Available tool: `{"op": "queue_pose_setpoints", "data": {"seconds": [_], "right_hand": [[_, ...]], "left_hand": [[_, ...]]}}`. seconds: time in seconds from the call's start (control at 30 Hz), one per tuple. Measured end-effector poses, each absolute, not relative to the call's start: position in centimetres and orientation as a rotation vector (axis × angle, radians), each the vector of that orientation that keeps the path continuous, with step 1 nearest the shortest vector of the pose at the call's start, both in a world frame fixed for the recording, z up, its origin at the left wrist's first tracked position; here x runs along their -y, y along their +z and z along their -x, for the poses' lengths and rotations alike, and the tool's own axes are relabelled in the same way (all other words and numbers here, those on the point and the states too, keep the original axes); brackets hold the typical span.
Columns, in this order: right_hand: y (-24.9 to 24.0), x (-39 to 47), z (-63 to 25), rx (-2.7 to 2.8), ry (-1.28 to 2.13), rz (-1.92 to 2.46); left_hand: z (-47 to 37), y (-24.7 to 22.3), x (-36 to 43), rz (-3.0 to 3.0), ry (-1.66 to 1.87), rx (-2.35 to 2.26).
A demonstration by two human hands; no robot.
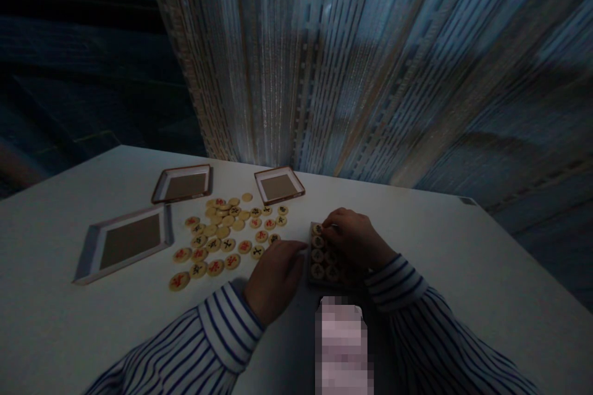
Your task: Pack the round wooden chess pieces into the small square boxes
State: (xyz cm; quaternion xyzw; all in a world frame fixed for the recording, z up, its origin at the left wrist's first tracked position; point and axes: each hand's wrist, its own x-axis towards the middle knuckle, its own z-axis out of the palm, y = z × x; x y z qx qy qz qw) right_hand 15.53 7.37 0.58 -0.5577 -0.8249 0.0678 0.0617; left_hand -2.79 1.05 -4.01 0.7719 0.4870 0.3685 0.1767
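Note:
Chinese chess pieces (317, 255) stand in rows in a small dark-edged box (324, 286) in front of me. My right hand (356, 237) reaches over this box, fingers bent and pinched at a piece in its far left corner, and it hides the box's right side. Beside the box's left edge is my left hand (277, 278), palm down, with its forefinger stretched to the rim and its thumb apart; the other fingers are partly hidden. Loose round wooden pieces (215, 267), some with red and some with black characters, lie spread left of my left hand.
Three shallow box parts lie on the white table (417, 222): a large one (169, 228) at left, another (210, 185) behind it and a smaller one (296, 188) at the back. A blurred pink object (343, 345) is nearest me. A string curtain (287, 74) hangs behind the table.

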Motion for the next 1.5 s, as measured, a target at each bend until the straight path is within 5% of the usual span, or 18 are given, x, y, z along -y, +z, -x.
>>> {"op": "queue_pose_setpoints", "data": {"seconds": [1.17,1.5], "right_hand": [[2.0,-5.8,-17.3,2.314,0.137,1.637],[-0.2,1.3,-21.1,2.047,0.696,1.746]], "left_hand": [[2.7,-3.7,-0.6,-2.269,0.924,-1.354],[3.0,-3.9,-0.7,-2.394,0.788,-1.337]]}}
